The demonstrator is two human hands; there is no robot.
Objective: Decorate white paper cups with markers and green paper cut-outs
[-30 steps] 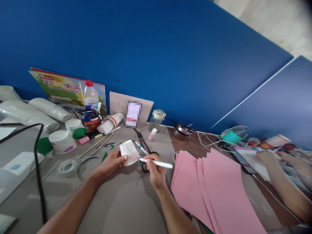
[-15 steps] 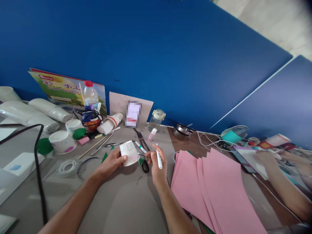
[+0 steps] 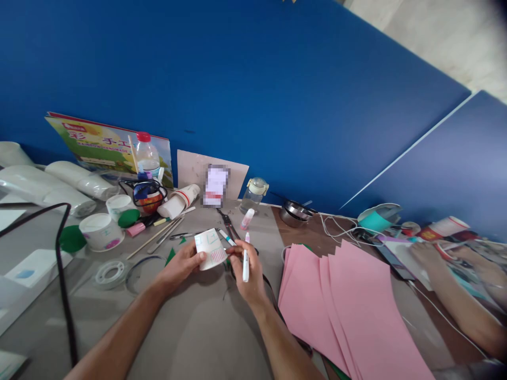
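Paper cup (image 3: 209, 250), white and tilted, right in the middle of my view, up off the table (image 3: 209, 338)! Teal outlines across it, a pink hatched patch low on its right side. On the left, the grip is clamped on the cup: the left hand (image 3: 185, 265) has its thumb pressed flat on the near face, the other fingers out of sight behind it. Over to the right, the grip is closed around a white marker (image 3: 246, 266), pink end pointing up and away from me, clear of the cup. The fingertips of that right hand (image 3: 249, 269) come right up to the cup's edge; touching or just beside, I cannot tell.

Behind the two hands I've got scissors (image 3: 226, 218), their black handles partly covered by the right hand, and a blue-banded pen (image 3: 226, 237) lying close alongside. Green scraps (image 3: 170, 257) near the left hand, a tape roll (image 3: 110, 273) farther left. On the right, pink sheets (image 3: 336, 306) fan out beside the right forearm. At the back, a screen blurred out on a phone (image 3: 216, 186), propped against a pale board (image 3: 188, 169), and at far right another person's hand (image 3: 430, 258) among papers.
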